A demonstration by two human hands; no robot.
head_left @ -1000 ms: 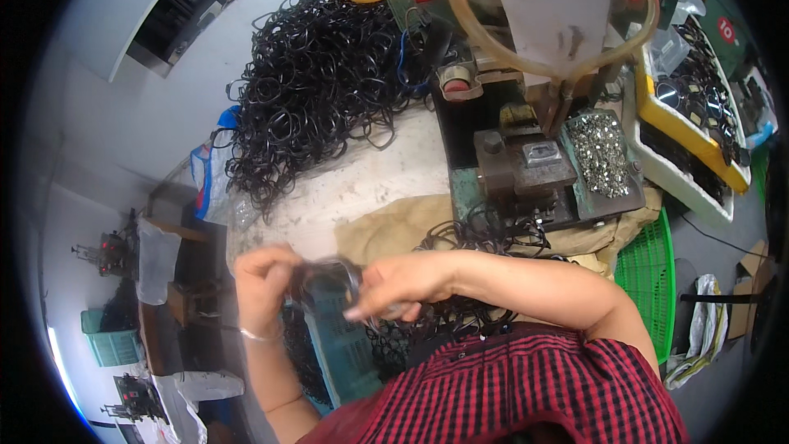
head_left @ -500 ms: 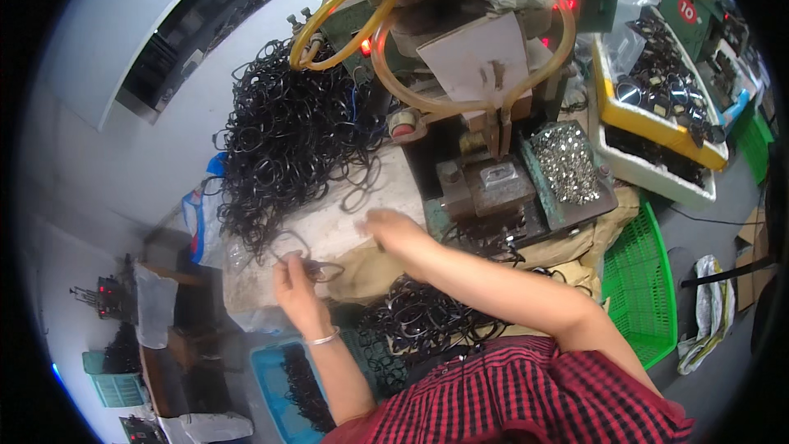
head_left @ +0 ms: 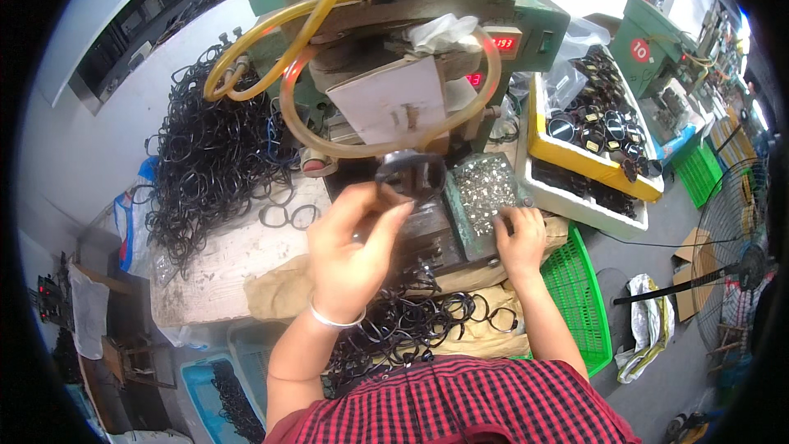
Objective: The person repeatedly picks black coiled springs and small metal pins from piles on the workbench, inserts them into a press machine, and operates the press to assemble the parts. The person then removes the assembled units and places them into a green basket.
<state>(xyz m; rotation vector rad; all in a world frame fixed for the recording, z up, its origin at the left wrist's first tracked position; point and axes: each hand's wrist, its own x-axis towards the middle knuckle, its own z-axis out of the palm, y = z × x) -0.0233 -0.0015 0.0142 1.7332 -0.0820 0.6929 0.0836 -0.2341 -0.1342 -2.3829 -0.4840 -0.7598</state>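
The left hand point(head_left: 349, 251) hides part of the black frame point(head_left: 409, 174).

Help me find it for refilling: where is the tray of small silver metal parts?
In the head view, the tray of silver parts sits right of centre on the green press, under the right hand, beside the yellow bin.

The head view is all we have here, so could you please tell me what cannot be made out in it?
- Head view: how the left hand grips the black frame; the palm faces away.
- Head view: the right hand's fingertips, buried in the tray of small metal parts.
- Head view: the press's working area, hidden behind the white card.
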